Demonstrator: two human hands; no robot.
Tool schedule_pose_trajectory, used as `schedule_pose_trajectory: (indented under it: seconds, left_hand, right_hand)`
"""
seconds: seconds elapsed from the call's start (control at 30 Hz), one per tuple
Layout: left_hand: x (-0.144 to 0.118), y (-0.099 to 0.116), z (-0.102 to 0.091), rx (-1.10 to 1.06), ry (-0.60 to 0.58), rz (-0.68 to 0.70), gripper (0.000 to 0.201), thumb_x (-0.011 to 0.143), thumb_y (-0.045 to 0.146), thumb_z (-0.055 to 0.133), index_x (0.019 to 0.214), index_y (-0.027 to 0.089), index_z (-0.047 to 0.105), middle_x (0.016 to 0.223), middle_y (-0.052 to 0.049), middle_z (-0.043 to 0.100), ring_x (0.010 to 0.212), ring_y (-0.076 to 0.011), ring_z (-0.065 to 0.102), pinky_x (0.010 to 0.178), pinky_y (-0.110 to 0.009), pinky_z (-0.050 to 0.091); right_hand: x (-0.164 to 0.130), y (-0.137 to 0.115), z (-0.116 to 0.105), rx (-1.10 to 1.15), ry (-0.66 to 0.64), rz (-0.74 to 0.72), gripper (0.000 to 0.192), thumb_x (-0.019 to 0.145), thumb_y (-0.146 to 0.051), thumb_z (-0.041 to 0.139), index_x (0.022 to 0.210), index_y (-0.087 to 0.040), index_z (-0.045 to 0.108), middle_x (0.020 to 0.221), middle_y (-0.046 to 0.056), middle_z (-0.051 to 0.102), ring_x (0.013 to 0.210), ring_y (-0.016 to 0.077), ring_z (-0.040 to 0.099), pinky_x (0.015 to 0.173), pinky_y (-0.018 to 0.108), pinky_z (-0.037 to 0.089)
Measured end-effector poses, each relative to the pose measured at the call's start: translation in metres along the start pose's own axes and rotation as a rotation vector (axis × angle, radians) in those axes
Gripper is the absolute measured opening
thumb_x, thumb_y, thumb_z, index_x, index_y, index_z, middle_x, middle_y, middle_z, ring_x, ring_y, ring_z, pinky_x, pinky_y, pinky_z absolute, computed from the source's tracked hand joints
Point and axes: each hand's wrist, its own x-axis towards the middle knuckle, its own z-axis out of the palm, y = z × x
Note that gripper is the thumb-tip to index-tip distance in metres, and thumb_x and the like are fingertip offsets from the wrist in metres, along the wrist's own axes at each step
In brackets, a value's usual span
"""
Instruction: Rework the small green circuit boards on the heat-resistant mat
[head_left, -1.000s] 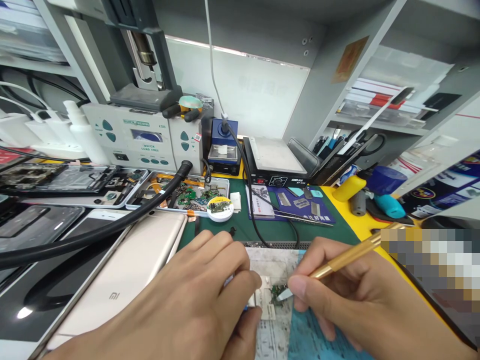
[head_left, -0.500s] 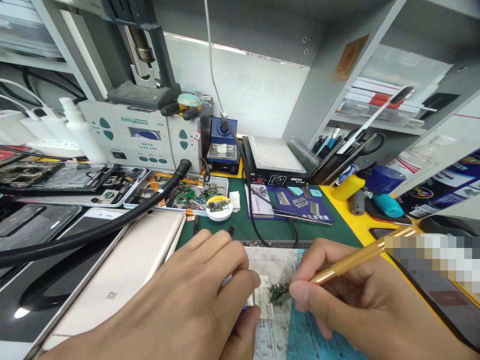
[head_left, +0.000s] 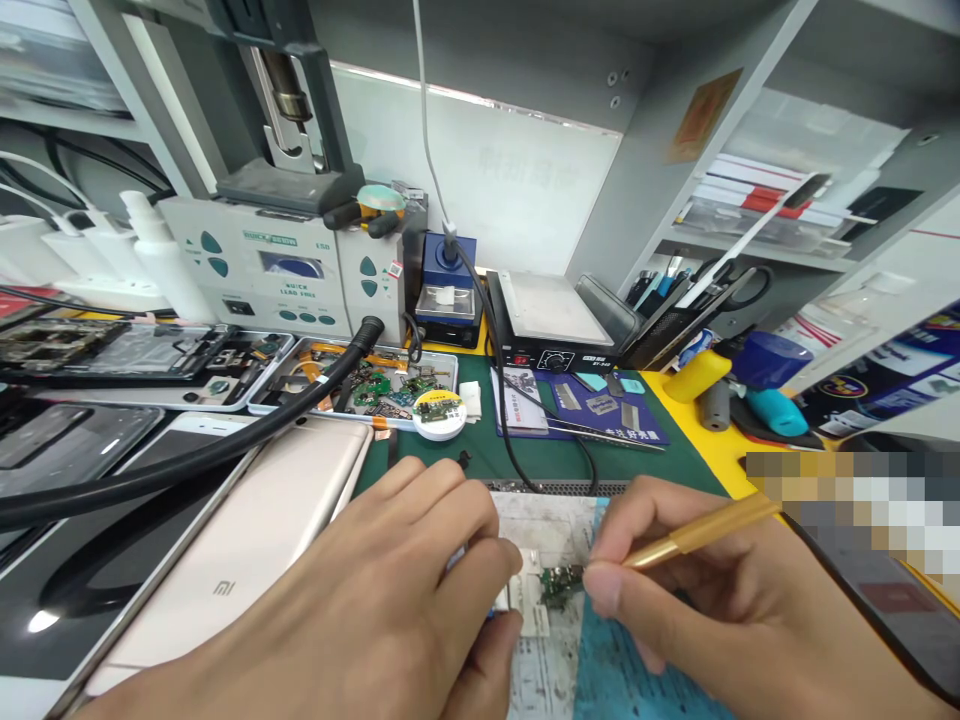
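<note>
My right hand (head_left: 697,590) pinches a gold-handled craft knife (head_left: 705,530) like a pen. Its tip is hard to make out beside a small green circuit board (head_left: 561,585). The board sits at the right end of a pale metal board holder (head_left: 532,600). On the left, my left hand (head_left: 420,590) is closed with curled fingers around the holder's left side, where a bit of blue shows between finger and thumb. Most of what it grips is hidden. Under the holder lies a stained white and blue work sheet (head_left: 630,665).
A pale phone back (head_left: 247,560) and dark screens lie left, crossed by a thick black hose (head_left: 300,410). Behind are a tray of boards (head_left: 360,390), a round white tin (head_left: 439,415), a grey soldering station (head_left: 277,270) and a hot plate (head_left: 555,310). Tweezers (head_left: 600,435) lie near the blades.
The gold handle has swung lower at its far end, and the knife's grey tip no longer shows over the board. My right hand has shifted slightly; my left hand stays in place.
</note>
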Motion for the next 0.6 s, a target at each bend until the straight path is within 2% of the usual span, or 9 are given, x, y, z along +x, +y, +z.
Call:
schedule_pose_trajectory:
  seconds: [0.6]
  left_hand:
    - [-0.0020,0.0000,0.0019,0.033,0.017,0.018,0.008,0.092,0.019,0.057,0.086,0.021,0.053,0.088,-0.003,0.054,0.084,-0.0239,0.048,0.077,-0.043,0.043]
  right_hand:
    - [-0.0034,0.0009,0.0011,0.006,-0.001,0.019,0.027,0.092,-0.043,0.071,0.081,-0.022,0.057,0.055,-0.008,0.040,0.048,0.0081,0.028,0.042,0.020,0.019]
